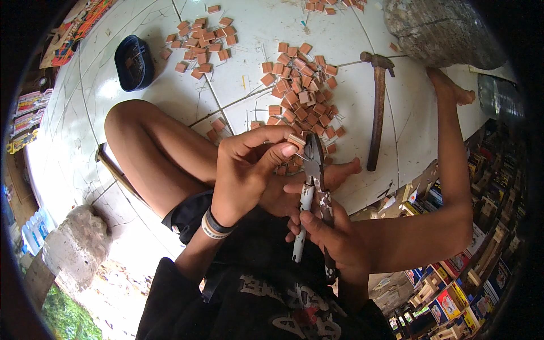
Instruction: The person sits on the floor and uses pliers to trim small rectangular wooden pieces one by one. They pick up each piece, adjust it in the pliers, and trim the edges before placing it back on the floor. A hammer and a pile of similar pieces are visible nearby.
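Note:
Pinched between the thumb and fingers of my left hand [243,167] is a small reddish-brown block [295,141] with a pale edge. My right hand [334,235] is wrapped round the worn, paint-chipped handles of a pair of pliers [313,165]. The pliers point away from me, their jaws right beside the block. Whether the jaws grip a wire or pin on it I cannot tell. Just beyond my hands lies a heap of similar blocks [303,96], many with thin metal wires or pins sticking out.
A hammer [378,113] with a wooden handle lies on the tiled floor [175,122] right of the heap. Far left are a smaller block pile [201,42] and a dark blue container [134,63]. A large stone [442,31] stands far right, another [77,246] near left. My bent legs flank the work.

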The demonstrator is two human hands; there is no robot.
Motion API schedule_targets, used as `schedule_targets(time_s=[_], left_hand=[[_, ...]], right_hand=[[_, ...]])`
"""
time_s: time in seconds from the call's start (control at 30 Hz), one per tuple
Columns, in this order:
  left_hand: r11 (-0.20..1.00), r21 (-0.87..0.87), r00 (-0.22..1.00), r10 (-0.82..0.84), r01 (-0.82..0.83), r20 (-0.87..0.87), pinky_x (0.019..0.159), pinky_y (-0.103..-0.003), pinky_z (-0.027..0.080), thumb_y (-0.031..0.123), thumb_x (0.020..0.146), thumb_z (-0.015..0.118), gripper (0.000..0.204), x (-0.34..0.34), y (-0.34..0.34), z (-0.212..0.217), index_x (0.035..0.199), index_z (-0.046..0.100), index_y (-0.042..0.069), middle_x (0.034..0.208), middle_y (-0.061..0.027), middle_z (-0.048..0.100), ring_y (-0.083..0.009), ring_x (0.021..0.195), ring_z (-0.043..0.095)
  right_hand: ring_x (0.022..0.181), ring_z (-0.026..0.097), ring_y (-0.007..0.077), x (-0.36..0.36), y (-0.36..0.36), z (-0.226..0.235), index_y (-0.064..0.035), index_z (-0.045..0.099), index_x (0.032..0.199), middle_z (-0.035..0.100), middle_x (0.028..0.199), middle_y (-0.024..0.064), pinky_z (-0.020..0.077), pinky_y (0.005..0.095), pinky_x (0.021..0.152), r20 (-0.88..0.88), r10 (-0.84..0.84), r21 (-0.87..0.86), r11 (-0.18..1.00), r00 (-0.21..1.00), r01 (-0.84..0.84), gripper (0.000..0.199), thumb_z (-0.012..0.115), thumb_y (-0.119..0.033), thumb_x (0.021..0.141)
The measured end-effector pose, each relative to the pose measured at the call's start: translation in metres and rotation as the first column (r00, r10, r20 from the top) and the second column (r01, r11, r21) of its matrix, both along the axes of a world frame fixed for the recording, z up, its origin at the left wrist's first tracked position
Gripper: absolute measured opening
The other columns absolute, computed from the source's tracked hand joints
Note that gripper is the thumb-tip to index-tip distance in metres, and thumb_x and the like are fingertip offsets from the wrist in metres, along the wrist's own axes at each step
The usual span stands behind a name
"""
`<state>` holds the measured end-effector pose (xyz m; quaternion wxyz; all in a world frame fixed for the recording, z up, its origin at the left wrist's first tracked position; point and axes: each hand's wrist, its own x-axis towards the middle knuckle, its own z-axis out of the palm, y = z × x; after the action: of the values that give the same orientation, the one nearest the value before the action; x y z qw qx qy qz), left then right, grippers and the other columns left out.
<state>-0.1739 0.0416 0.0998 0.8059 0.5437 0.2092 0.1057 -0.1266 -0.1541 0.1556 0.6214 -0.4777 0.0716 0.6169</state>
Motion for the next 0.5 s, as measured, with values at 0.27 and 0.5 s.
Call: schedule_targets(time_s=[0.27,0.5], left_hand=[[1.0,-0.003,0.998,-0.017,0.017,0.053,0.088,-0.027,0.055,-0.001,0.096,0.072,0.019,-0.002,-0.001,-0.007,0.114,0.073,-0.005,0.104,-0.0093,0.076,-0.0125,0.097,0.069],[0.996,0.063,0.996,-0.069,0.066,0.056,0.086,-0.026,0.055,-0.002,0.096,0.072,0.019,-0.002,0.001,0.002,0.114,0.073,-0.005,0.105,-0.0092,0.076,-0.0125,0.094,0.069]], right_hand=[[0.073,0.056,0.0119,-0.019,0.008,-0.013,-0.0058,0.056,0.117,0.057,0.081,0.001,0.0474,0.0297,0.068,0.091,-0.094,-0.045,0.994,0.991,0.099,0.017,0.061,-0.017,0.105],[0.061,0.052,0.0072,-0.032,0.001,-0.033,-0.0077,0.058,0.108,0.056,0.074,-0.0029,0.0415,0.026,0.055,0.284,-0.064,-0.234,0.963,0.957,0.133,0.019,0.066,-0.025,0.104]])
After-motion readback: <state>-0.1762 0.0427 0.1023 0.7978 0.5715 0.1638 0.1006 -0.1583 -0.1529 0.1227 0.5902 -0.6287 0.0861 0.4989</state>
